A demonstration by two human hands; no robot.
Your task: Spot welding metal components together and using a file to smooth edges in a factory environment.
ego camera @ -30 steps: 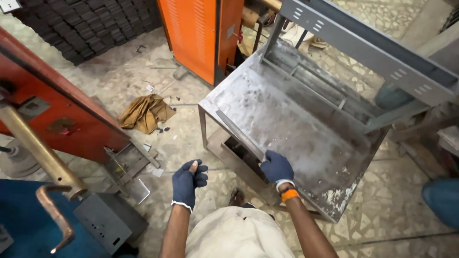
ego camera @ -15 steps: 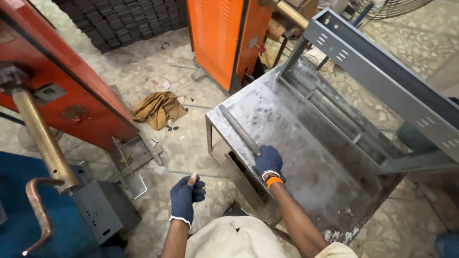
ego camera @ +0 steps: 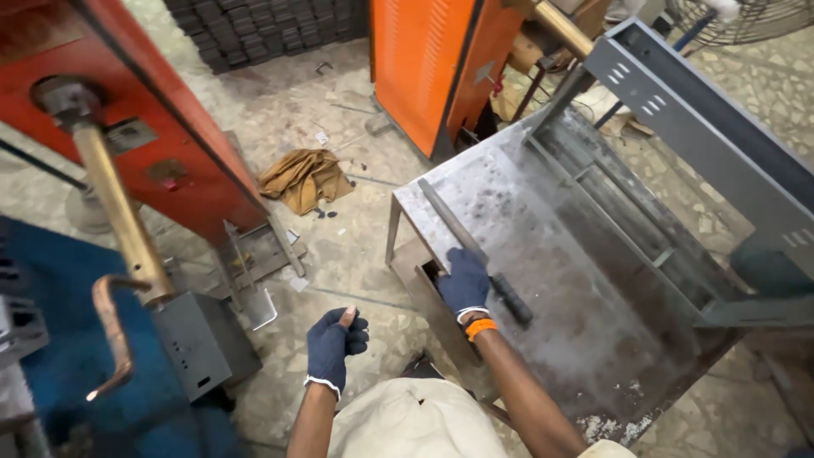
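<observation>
My right hand (ego camera: 465, 281), in a dark blue glove with an orange wristband, rests on a long dark metal bar (ego camera: 448, 219) that lies on the grey steel sheet-metal cabinet panel (ego camera: 585, 280). The fingers curl over the bar near the panel's front-left edge. My left hand (ego camera: 333, 343), also gloved in blue, hovers over the floor to the left, closed on a small tan object whose kind I cannot tell. A grey perforated channel (ego camera: 695, 110) rises along the panel's far right side.
A red welding machine (ego camera: 127, 110) with a copper arm (ego camera: 119, 220) stands at the left. An orange cabinet (ego camera: 432, 59) is behind the panel. A brown rag (ego camera: 303, 178) lies on the tiled floor, stacked dark parts (ego camera: 254, 30) beyond it.
The view has shifted and drawn closer to the panel. My right hand stays on the bar; my left hand has lifted a little, still closed.
</observation>
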